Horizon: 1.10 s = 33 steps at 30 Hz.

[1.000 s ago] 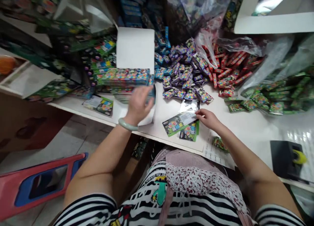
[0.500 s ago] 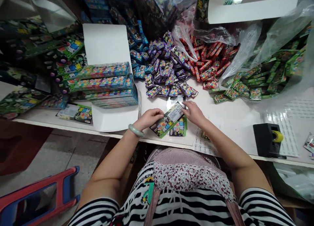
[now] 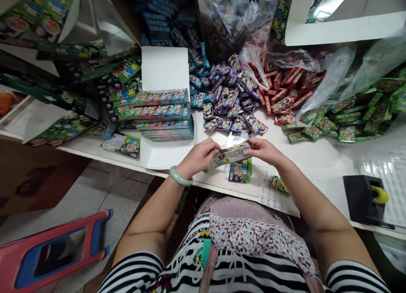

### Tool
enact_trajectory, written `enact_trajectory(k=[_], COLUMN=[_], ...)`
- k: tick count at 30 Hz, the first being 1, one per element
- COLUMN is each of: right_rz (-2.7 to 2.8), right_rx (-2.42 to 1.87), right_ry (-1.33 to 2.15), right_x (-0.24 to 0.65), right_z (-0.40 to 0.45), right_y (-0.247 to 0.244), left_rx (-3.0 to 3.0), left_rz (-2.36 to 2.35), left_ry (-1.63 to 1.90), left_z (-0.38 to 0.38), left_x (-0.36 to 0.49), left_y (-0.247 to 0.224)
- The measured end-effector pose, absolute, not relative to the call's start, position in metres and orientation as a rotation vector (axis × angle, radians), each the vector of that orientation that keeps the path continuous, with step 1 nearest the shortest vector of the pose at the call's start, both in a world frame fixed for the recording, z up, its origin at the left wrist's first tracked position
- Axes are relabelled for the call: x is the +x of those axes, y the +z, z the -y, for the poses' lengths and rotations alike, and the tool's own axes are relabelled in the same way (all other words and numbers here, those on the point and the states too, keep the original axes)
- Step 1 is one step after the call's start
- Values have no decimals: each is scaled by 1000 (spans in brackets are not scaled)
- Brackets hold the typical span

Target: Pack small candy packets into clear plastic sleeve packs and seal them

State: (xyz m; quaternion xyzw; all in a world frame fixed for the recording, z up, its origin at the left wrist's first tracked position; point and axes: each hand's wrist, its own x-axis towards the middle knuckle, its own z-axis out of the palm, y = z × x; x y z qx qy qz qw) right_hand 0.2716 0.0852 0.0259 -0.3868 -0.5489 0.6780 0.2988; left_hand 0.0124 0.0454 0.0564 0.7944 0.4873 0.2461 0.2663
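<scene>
Between my hands a printed candy packet (image 3: 233,153), dark and green with a clear window, is held above the table. My left hand (image 3: 203,155), with a pale green bangle on the wrist, pinches its left end. At the right end my right hand (image 3: 261,151) grips it between thumb and fingers. Below it on the white table lies another printed packet (image 3: 238,171), partly covered by the held one. A small green wrapped candy (image 3: 278,183) rests near my right forearm on a sheet of round stickers (image 3: 269,195).
Purple candies (image 3: 228,98), red candies (image 3: 285,89) and green candies (image 3: 355,111) lie heaped behind my hands. To the left an open white box (image 3: 165,66) holds stacked packets (image 3: 165,115). A black tape dispenser (image 3: 361,200) stands at the right. A red and blue stool (image 3: 82,242) is on the floor.
The held packet has been lifted and turned from a slant to nearly level. My right hand now grips its right end. The view has shifted, so the table things appear farther right.
</scene>
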Motion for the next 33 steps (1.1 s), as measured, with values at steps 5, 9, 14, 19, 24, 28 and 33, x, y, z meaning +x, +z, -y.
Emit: enact_trajectory(k=[5, 9, 14, 19, 24, 28, 33], right_rz=[1477, 1548, 1628, 1432, 1186, 1092, 1194], right_rx=[-985, -863, -1036, -1023, -1072, -1205, -1269], right_ry=[1836, 1833, 1166, 1314, 1616, 1627, 1772], right_x=[275, 273, 270, 263, 261, 273, 287], right_z=[-91, -95, -85, -59, -55, -57, -40], right_y=[28, 35, 48, 34, 11, 7, 5], left_rx=[2423, 2546, 2140, 1464, 977, 946, 843], left_rz=[-1342, -1376, -1501, -1368, -1022, -1017, -984], left_ry=[635, 574, 945, 1265, 1136, 969, 891], left_z=[-37, -40, -53, -49, -35, -14, 8], left_x=[29, 39, 36, 51, 74, 74, 73], left_y=[56, 46, 30, 23, 22, 7, -16])
